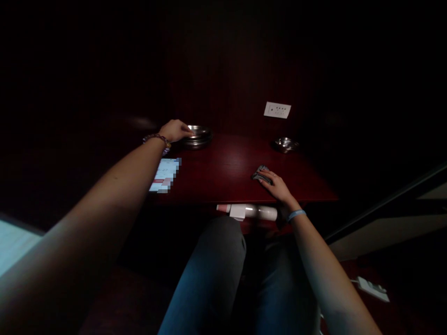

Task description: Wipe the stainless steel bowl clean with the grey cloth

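Observation:
On the dark red tabletop point(223, 172), a stack of shiny metal bowls point(199, 137) stands toward the back left. My left hand point(176, 130) reaches to its near-left side, thumb and fingers pinched on the rim of the top bowl. A crumpled grey cloth point(260, 171) lies nearer the front edge on the right. My right hand point(275, 184) rests over this cloth with the fingers curved onto it, covering part of it. Farther back on the right sits another small metal bowl point(286, 144), apart from both hands.
A lit screen point(165, 176) lies beneath my left forearm. Below the table's front edge is a white bottle with a pink end point(256, 211), lying sideways above my knees. A white socket plate point(277, 110) is on the back wall. A power strip point(373, 288) lies lower right.

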A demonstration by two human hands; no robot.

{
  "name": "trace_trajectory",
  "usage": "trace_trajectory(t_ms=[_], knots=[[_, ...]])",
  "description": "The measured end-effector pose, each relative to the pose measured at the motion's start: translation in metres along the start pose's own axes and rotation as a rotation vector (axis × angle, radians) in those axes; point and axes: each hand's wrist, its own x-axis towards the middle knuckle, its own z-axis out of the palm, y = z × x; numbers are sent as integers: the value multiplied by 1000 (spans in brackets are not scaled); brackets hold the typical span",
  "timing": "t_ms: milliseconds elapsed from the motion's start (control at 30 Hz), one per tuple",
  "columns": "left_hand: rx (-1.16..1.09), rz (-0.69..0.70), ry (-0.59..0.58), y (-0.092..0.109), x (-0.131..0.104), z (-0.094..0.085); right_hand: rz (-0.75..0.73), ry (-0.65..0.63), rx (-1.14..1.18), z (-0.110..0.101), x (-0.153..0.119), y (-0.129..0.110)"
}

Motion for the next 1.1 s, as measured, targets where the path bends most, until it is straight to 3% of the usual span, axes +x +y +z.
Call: trace_trajectory(t_ms=[433, 633, 733, 800, 967, 1100], knots=[[-55, 189, 196, 27, 5, -7, -65, 66, 96, 4, 1, 9], [-73, 334, 336, 59, -13, -20, -60, 83, 146, 4, 2, 8], [-78, 412, 458, 96, -36, -19, -51, 106, 220, 2, 1, 3], [-75, 497, 474, 127, -62, -12, 13, 167, 299, 1, 0, 0], [65, 864, 297, 195, -142, 27, 263, 422, 636, -6, 1, 8], [123, 971, 223, 208, -183, 60, 498, 586, 997, -18, 3, 26]])
